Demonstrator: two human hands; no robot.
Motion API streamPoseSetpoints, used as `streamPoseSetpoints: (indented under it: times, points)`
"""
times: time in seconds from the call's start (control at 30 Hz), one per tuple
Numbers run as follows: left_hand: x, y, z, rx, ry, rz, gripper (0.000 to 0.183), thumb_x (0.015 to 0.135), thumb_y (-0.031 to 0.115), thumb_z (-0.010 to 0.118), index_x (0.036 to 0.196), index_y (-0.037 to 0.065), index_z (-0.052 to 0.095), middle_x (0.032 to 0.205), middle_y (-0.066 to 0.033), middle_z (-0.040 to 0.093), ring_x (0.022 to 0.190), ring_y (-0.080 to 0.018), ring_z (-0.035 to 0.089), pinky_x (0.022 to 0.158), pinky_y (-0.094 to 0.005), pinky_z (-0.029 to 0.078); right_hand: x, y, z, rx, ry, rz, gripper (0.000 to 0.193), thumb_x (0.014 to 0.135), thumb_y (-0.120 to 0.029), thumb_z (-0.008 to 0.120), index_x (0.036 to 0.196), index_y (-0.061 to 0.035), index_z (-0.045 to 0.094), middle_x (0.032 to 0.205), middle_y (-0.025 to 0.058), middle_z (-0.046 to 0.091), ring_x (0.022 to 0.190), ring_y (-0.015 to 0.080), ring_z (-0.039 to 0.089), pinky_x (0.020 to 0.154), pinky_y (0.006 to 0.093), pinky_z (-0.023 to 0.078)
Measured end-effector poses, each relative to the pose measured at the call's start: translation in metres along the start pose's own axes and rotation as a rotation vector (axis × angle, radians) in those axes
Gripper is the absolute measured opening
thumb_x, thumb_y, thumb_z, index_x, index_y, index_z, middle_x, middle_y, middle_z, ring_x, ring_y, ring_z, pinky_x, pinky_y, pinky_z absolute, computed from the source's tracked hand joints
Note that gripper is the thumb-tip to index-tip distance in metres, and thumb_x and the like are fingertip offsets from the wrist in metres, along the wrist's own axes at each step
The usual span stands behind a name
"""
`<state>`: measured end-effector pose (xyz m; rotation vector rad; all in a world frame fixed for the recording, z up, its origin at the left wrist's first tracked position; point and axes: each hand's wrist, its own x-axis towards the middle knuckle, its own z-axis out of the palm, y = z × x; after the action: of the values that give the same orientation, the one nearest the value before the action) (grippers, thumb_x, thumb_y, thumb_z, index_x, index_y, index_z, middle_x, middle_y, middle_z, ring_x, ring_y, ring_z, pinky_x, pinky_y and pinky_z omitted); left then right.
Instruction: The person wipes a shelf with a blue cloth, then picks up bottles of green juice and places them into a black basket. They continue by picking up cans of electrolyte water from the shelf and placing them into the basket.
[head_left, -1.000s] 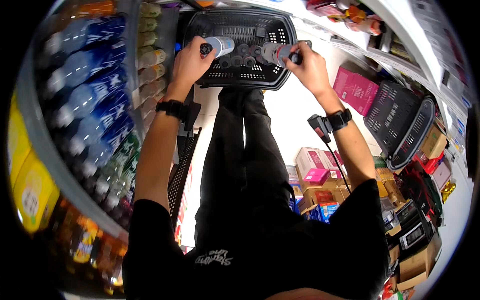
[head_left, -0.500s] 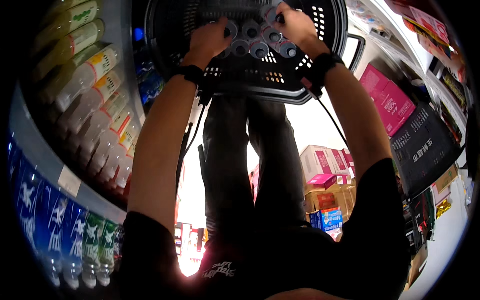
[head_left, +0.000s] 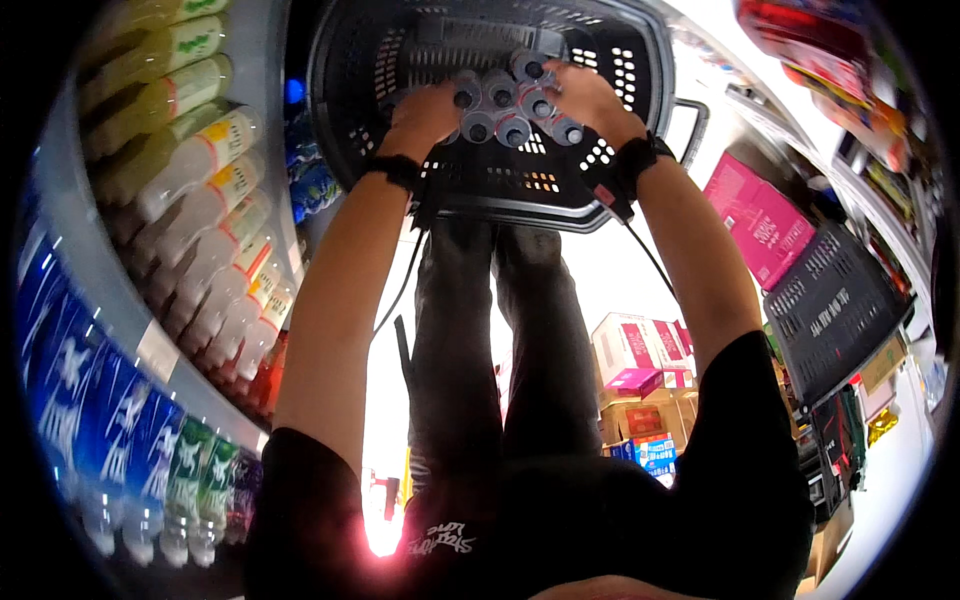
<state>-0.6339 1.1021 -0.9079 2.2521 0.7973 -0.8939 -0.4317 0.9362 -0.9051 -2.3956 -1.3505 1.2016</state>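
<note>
Several clear bottles with dark caps [head_left: 513, 132] stand packed together in a black plastic basket [head_left: 480, 212], their tops towards me. My left hand [head_left: 424, 118] is closed at the left edge of the cluster, fingers curled against the leftmost bottle [head_left: 466, 92]. On the far right side, my right hand [head_left: 592, 102] has its fingertips closed at the cap of the farthest bottle [head_left: 530, 66]. The palm sides of both hands are hidden. Each wrist wears a black band, and thin black cables hang below.
At left, shelves hold rows of drink bottles [head_left: 205, 140] and blue bottles [head_left: 75, 375]. A pink carton [head_left: 762, 225] and a dark crate [head_left: 838, 305] stand at right. Boxes [head_left: 640, 355] lie beyond my legs [head_left: 500, 340]. A loop handle [head_left: 690, 130] juts from the basket's right side.
The basket, bottles and both hands sit lower in the picture, so more of the basket's far side shows. The right hand has come down closer among the bottle tops.
</note>
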Motion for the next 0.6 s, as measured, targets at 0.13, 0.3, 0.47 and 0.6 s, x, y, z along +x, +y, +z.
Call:
streamPoseSetpoints:
  times: [0.13,0.3,0.47,0.6]
  points:
    - [-0.095,0.003,-0.055,-0.117,0.008,0.015,0.036,0.089,0.028,0.058,0.116,0.005,0.059,0.110,-0.0235,0.066,0.104,-0.0425,0.062,0.088,-0.0521,0.050,-0.082,-0.039,-0.080,0.041,-0.143,0.031,0.037,0.091,-0.028,0.060,0.123,-0.0085,0.060,0.103,0.0195,0.070,0.096,0.0349,0.067,0.087,0.0446,0.052]
    - [-0.262,0.041,-0.130,-0.361,0.151,0.205,0.022,0.088,0.025,0.066,0.098,0.006,0.061,0.090,-0.0199,0.067,0.085,-0.0396,0.064,0.070,-0.0458,0.050,-0.228,-0.106,-0.193,0.149,0.024,-0.084,0.033,0.085,-0.019,0.062,0.116,-0.0086,0.062,0.091,0.0168,0.070,0.088,0.0339,0.068,0.079,0.0445,0.054]
    - [-0.382,0.123,-0.230,-0.466,0.363,0.497,0.016,0.088,0.021,0.066,0.096,0.008,0.064,0.079,-0.0172,0.067,0.078,-0.0345,0.068,0.067,-0.0426,0.053,-0.363,-0.220,-0.340,0.076,0.224,-0.321,0.031,0.088,-0.023,0.062,0.114,-0.0063,0.063,0.104,0.0165,0.068,0.091,0.0362,0.067,0.080,0.0448,0.054]
    - [-0.469,0.219,-0.374,-0.452,0.713,0.851,0.018,0.089,0.012,0.069,0.104,0.003,0.066,0.073,-0.0082,0.063,0.056,-0.0159,0.056,0.055,-0.0298,0.045,-0.451,-0.291,-0.442,-0.022,0.409,-0.375,0.031,0.088,-0.022,0.064,0.114,-0.0056,0.064,0.098,0.0160,0.069,0.086,0.0360,0.067,0.078,0.0452,0.053]
